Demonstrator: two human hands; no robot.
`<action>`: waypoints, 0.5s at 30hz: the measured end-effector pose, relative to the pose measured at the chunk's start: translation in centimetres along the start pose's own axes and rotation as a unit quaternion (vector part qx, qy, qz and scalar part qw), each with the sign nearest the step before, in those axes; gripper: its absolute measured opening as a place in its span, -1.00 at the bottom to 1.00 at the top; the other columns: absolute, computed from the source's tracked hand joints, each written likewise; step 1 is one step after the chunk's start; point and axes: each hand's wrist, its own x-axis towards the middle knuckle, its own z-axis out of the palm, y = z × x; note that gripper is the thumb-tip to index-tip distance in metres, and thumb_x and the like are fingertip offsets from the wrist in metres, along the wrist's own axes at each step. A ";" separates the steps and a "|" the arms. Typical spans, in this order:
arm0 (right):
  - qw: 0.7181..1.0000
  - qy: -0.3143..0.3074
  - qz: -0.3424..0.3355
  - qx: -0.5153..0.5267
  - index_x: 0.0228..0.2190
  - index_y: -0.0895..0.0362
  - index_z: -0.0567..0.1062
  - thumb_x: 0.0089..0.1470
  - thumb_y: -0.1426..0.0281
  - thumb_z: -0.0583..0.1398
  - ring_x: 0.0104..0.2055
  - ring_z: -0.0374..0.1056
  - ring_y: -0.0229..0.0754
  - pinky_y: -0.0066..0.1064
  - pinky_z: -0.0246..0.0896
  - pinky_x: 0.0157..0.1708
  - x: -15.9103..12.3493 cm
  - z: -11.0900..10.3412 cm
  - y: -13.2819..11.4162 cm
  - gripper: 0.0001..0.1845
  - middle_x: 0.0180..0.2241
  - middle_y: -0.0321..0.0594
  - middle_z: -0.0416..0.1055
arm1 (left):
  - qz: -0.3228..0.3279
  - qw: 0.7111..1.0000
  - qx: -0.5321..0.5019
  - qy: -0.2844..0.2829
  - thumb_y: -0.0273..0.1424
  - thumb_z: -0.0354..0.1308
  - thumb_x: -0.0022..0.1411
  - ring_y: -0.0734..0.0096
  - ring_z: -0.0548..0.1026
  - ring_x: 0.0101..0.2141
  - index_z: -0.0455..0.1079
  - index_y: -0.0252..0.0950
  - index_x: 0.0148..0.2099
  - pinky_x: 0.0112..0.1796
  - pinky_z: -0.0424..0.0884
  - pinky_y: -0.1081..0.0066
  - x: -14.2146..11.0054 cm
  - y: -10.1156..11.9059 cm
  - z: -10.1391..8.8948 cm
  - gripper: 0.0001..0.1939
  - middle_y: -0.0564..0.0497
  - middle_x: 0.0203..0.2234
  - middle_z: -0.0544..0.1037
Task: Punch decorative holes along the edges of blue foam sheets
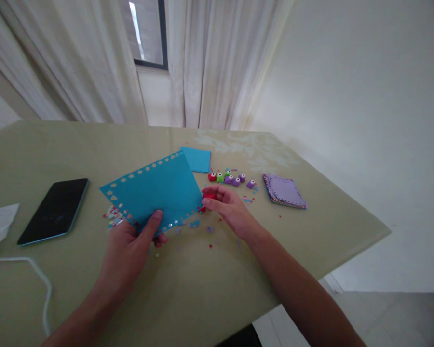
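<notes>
My left hand (135,236) grips a blue sheet of paper (159,188) by its lower edge, thumb on top. Small shapes are punched along the sheet's top, left and lower edges. At the sheet's right corner, my right hand (226,207) is closed around a red craft punch (209,196), which sits at the paper's edge and is partly hidden by the fingers. Just beyond that hand stand several small craft punches (229,179) in red, green and purple. Paper confetti (114,217) lies partly behind the left hand, and more bits are scattered below the sheet.
A stack of blue paper (198,160) lies behind the sheet. To the right is a pile of purple paper with cut edges (287,192). A dark tablet (54,209), a white paper (0,224) and a white cable (45,277) occupy the left side of the table (188,308).
</notes>
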 end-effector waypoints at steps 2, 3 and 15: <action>0.997 0.042 -0.031 -0.050 -0.16 0.05 0.63 -0.01 0.11 0.49 -0.18 0.51 -0.14 -0.27 0.39 -0.07 0.3 -0.8 -0.2 -0.57 -0.21 -0.22 0.62 | -0.004 1.000 -0.011 0.003 0.12 0.29 0.11 0.30 0.48 -0.58 0.48 -0.18 -0.54 -0.49 0.39 0.35 0.1 0.1 0.0 -0.52 0.04 -0.65 0.56; 0.993 0.060 -0.046 -0.094 -0.15 0.05 0.64 0.06 0.09 0.45 -0.18 0.50 -0.13 -0.26 0.38 -0.08 0.4 -1.3 -0.3 -0.60 -0.19 -0.19 0.62 | -0.005 1.000 -0.010 0.003 0.12 0.29 0.11 0.30 0.48 -0.58 0.48 -0.18 -0.54 -0.49 0.39 0.34 0.1 0.1 0.0 -0.52 0.03 -0.66 0.56; 0.823 0.033 -0.082 -0.561 -0.19 0.12 0.66 0.38 0.28 0.21 -0.07 0.46 -0.05 -0.23 0.25 -0.01 1.0 -3.8 -0.4 -0.76 -0.14 -0.08 0.60 | -0.020 1.000 0.008 0.022 0.13 0.30 0.07 0.30 0.45 -0.60 0.46 -0.18 -0.55 -0.54 0.33 0.35 0.0 0.3 -0.1 -0.51 0.03 -0.66 0.54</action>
